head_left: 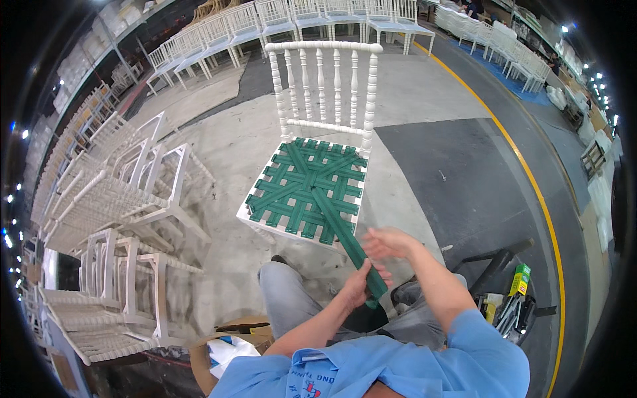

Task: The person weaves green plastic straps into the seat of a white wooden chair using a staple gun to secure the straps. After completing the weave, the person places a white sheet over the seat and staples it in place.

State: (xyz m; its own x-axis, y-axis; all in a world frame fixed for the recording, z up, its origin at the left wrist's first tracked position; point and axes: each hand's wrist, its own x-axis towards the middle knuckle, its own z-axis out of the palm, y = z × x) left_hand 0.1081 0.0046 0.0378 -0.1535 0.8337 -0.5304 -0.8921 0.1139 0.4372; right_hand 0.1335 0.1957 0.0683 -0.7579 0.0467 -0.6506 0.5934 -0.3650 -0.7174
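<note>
A white chair with turned back spindles stands in front of me, facing me. Green webbing straps are woven across its seat frame, with diagonal strips crossing on top. From the seat's middle a long green webbing strap stretches over the front right corner toward me. My left hand is closed around that strap near its loose end, which hangs past the fingers. Just above and to the right, my right hand is held with fingers extended, slightly blurred, close to the strap and holding nothing.
Unfinished white chairs are piled on the left. A row of white chairs lines the back. At lower right lie a green and yellow box and hand tools. An open cardboard box sits by my left side.
</note>
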